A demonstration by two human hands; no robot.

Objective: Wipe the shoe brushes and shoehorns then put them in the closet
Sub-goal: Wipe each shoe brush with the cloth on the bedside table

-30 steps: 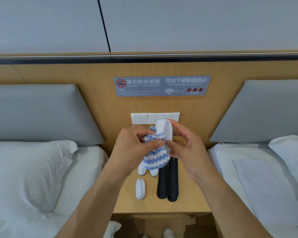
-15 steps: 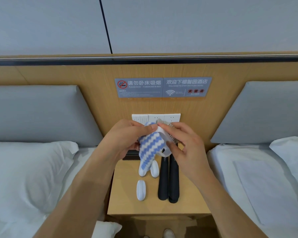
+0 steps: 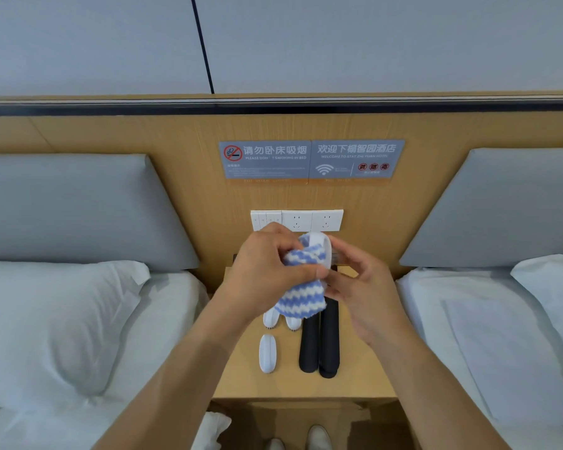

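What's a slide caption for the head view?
Left hand rubs a striped cloth over a white shoe brush held by the right hand.

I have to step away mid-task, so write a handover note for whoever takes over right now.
Left hand grips the blue-and-white striped cloth and rubs it on a white shoe brush; the right hand holds that brush.
On the nightstand: one white brush lying alone, two more partly under the cloth, and two black shoehorns side by side.
Done: one brush mid-wipe; whether the others are wiped cannot be told.
Left: finish wiping, then carry everything to the closet, which is not in view.
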